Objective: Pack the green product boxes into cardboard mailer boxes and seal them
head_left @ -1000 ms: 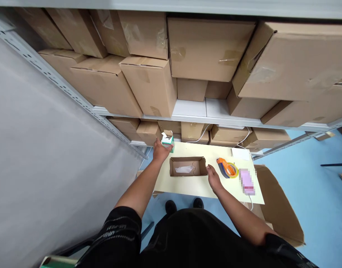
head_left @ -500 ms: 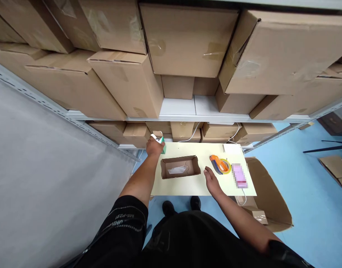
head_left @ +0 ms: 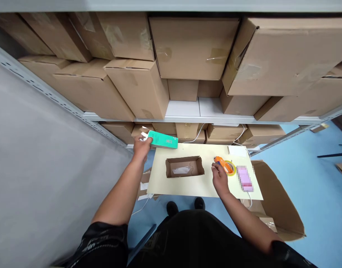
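My left hand (head_left: 141, 145) is closed around one end of a slim green box (head_left: 163, 140) with white print. White flaps stand out at the held end, and the box is tipped onto its side above the table's back left corner. In the middle of the table sits an open brown cardboard box (head_left: 168, 169) with a white packet (head_left: 181, 170) inside. My right hand (head_left: 220, 179) is beside an orange tape dispenser (head_left: 226, 166) with a yellow tape roll, its fingers loosely bent over the dispenser's left part. They look apart, with nothing visibly held.
The pale table (head_left: 193, 188) stands against a metal shelf (head_left: 184, 108) stacked with cardboard boxes (head_left: 192, 48). A pink blurred item (head_left: 245, 178) and a white block (head_left: 237, 150) lie at its right. A large open carton (head_left: 282, 201) stands on the floor to the right.
My left hand has moved left and swung the green box from nearly upright to lying sideways, its long face showing. My right hand has shifted up toward the tape dispenser. The view has shifted slightly.
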`<state>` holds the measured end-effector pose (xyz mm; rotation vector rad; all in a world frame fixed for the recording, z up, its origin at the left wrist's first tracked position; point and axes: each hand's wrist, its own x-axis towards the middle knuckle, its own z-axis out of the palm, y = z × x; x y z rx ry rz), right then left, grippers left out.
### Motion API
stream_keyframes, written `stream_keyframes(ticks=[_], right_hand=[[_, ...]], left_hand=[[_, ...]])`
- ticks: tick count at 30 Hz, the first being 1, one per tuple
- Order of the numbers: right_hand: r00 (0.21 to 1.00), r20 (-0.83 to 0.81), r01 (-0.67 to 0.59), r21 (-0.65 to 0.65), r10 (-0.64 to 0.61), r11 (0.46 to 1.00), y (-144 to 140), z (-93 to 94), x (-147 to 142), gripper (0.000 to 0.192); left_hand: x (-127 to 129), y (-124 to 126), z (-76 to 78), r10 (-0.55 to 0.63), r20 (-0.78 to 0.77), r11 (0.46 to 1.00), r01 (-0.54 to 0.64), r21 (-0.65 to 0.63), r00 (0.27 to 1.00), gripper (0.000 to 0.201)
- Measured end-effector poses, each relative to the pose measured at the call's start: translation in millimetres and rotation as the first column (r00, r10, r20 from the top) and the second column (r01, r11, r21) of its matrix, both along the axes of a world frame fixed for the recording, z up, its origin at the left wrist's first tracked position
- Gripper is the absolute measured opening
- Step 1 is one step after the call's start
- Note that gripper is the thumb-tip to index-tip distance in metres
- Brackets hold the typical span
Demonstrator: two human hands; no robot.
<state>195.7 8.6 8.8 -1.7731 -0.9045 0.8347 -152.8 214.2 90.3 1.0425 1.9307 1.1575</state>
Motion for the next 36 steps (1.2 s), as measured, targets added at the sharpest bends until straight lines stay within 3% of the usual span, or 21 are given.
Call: stream_keyframes(ticks=[2,4,7,9,12,16,19,23,28,36], right_hand=[[0.997,-0.070,-0.033,0.050,0.036,0.998,10.5,12.9,-9.7,0.046],[0.976,-0.190,-0.099,0.072,0.111,0.993,20.8,26.6,-22.6,0.046],[0.916,-0.351,-0.173,0.097,0.196,0.980,32.3,42.9,-41.6,0.047],[0.894,-0.406,-0.166,0.089,0.188,0.982,35.9,47.5,-48.8,0.047],[0.910,-0.386,-0.136,0.060,0.149,0.989,36.5,43.9,-48.7,0.046],[0.964,-0.235,-0.133,-0.003,0.128,0.991,34.0,30.5,-40.5,0.045],[0.979,-0.152,-0.151,-0.082,0.138,0.985,32.7,26.4,-37.6,0.043],[0.984,-0.044,-0.178,-0.112,0.174,0.978,33.9,30.5,-35.6,0.040],[0.945,0.172,-0.248,-0.172,0.277,0.953,36.7,34.7,-33.3,0.038],[0.893,0.291,-0.295,-0.199,0.344,0.934,31.0,26.3,-41.7,0.044]], left_hand=[[7.8,-28.6,8.9,-0.021,0.206,1.000,0.018,0.016,0.978,0.053],[19.6,-58.3,10.1,-0.073,0.318,0.997,0.069,0.024,0.945,0.051],[39.7,-96.0,0.1,-0.141,0.404,0.988,0.155,0.000,0.904,0.052],[52.0,-113.8,-10.3,-0.166,0.424,0.981,0.191,-0.016,0.890,0.050],[65.5,-130.7,-25.9,-0.160,0.451,0.978,0.202,-0.047,0.878,0.048],[73.2,-141.9,-43.8,-0.194,0.453,0.966,0.250,-0.068,0.870,0.037],[72.0,-143.0,-52.2,-0.214,0.376,0.954,0.277,-0.119,0.901,0.030],[65.7,-137.5,-50.5,-0.334,0.097,0.914,0.348,-0.210,0.937,0.027],[60.6,-131.4,-39.9,-0.533,-0.132,0.832,0.489,-0.261,0.836,0.026],[49.6,-126.6,-47.3,-0.533,-0.298,0.846,0.506,-0.170,0.792,0.030]])
